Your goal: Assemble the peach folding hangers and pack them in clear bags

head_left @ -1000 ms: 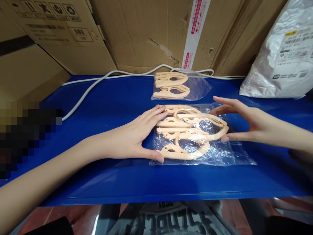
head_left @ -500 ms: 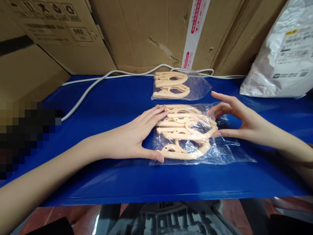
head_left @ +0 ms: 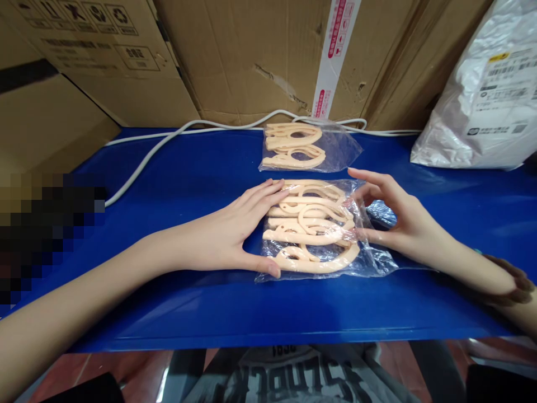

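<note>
A clear plastic bag (head_left: pixel 377 263) lies on the blue table surface, with several cream plastic hangers (head_left: pixel 323 266) inside it. My left hand (head_left: pixel 232 235) is spread flat at the bag's left edge, fingertips on the upper left corner and thumb on the lower left. At the right side, my right hand (head_left: pixel 390 210) is curved with thumb and fingers apart, its fingertips pressing through the film against the right ends of the hangers. Behind this bag is a second, smaller clear bag (head_left: pixel 344 148) with similar cream hangers (head_left: pixel 297 157).
Cardboard boxes (head_left: pixel 251 50) stand along the back and left of the blue table (head_left: pixel 201 313). A white cable (head_left: pixel 146 162) runs along the back and curves forward at the left. A white labelled parcel bag (head_left: pixel 470 129) sits at the back right.
My right hand has moved left, and the upper hangers in the bag have slid left with it. My left hand is nearly unmoved.
</note>
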Demonstrator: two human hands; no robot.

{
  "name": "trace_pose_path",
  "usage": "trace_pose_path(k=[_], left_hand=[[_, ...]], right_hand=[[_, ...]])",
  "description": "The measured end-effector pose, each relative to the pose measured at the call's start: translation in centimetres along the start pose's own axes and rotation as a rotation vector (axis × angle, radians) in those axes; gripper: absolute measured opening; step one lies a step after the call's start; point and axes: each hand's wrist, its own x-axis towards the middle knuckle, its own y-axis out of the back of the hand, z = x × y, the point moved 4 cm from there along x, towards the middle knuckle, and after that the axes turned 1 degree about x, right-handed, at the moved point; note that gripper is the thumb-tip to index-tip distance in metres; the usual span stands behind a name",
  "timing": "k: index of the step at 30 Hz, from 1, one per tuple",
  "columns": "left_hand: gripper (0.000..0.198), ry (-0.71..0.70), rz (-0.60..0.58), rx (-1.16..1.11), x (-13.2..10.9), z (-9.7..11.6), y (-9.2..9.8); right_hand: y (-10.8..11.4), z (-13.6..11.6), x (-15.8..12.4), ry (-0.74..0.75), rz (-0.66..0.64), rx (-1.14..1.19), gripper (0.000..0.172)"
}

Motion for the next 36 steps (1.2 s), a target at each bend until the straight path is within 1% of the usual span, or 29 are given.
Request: trace_pose_path(k=[3, 5, 7, 9, 11, 13, 14, 15, 17, 18, 19, 21, 22, 24, 27, 29, 31, 33, 34, 36], left_hand=[[0.118, -0.022, 0.011, 0.015, -0.1, 0.1, 0.1], [0.116, -0.053, 0.029, 0.034, -0.2, 0.4, 0.2], [0.113, -0.101, 0.061, 0.055, -0.1, 1.0, 0.5], [0.109, -0.167, 0.098, 0.073, 0.4, 1.9, 0.6], [0.097, -0.252, 0.118, 0.096, 1.3, 3.2, 0.6], [0.076, -0.348, 0.117, 0.134, 2.4, 4.6, 0.1], [0.066, -0.383, 0.113, 0.152, 3.0, 5.2, -0.2], [0.061, -0.407, 0.111, 0.168, 3.5, 5.8, -0.5], [0.058, -0.434, 0.113, 0.198, 4.5, 6.7, -1.1], [0.058, -0.446, 0.117, 0.208, 4.8, 7.1, -1.4], [0.059, -0.461, 0.123, 0.215, 5.1, 7.4, -1.6], [0.061, -0.496, 0.136, 0.218, 5.6, 8.0, -1.9], [0.061, -0.514, 0.141, 0.218, 5.7, 8.2, -2.0], [0.059, -0.55, 0.16, 0.217, 5.8, 8.5, -2.0], [0.043, -0.608, 0.265, 0.251, 5.5, 9.2, -1.5], [0.038, -0.666, 0.341, 0.332, 5.2, 9.9, -1.3], [0.038, -0.728, 0.371, 0.443, 4.9, 10.7, -1.5], [0.039, -0.768, 0.383, 0.533, 4.9, 11.2, -2.1], [0.041, -0.775, 0.401, 0.561, 5.0, 11.3, -2.3], [0.044, -0.783, 0.445, 0.588, 5.1, 11.4, -2.8]], right_hand=[[0.5, 0.3, 0.1, -0.007, -0.022, -0.05, 0.078], [1.5, 1.0, 0.2, -0.021, -0.036, -0.071, 0.076], [3.0, 2.1, 0.3, -0.052, 0.013, -0.111, 0.069], [4.6, 3.6, 0.4, -0.104, 0.11, -0.191, 0.064], [5.6, 5.2, 0.3, -0.196, 0.124, -0.261, 0.065], [5.8, 6.5, 0.2, -0.29, 0.104, -0.267, 0.065], [5.7, 6.8, 0.2, -0.326, 0.088, -0.228, 0.064], [5.4, 6.9, 0.1, -0.355, 0.065, -0.154, 0.065], [4.6, 6.4, 0.2, -0.409, 0.028, 0.063, 0.066], [4.3, 5.9, 0.2, -0.435, 0.03, 0.182, 0.067], [4.0, 5.4, 0.2, -0.459, 0.057, 0.283, 0.066], [3.9, 4.2, 0.3, -0.477, 0.17, 0.406, 0.062], [3.8, 3.8, 0.3, -0.471, 0.211, 0.446, 0.06], [3.4, 3.1, 0.3, -0.44, 0.219, 0.511, 0.056], [2.7, 2.6, 0.1, -0.365, 0.115, 0.568, 0.05], [2.2, 2.3, -0.1, -0.283, 0.001, 0.566, 0.052], [1.6, 2.0, -0.2, -0.186, -0.116, 0.522, 0.057], [1.2, 1.8, -0.4, -0.123, -0.178, 0.432, 0.059], [1.0, 1.7, -0.4, -0.095, -0.177, 0.375, 0.059], [1.0, 1.6, -0.3, -0.045, -0.12, 0.236, 0.056]])
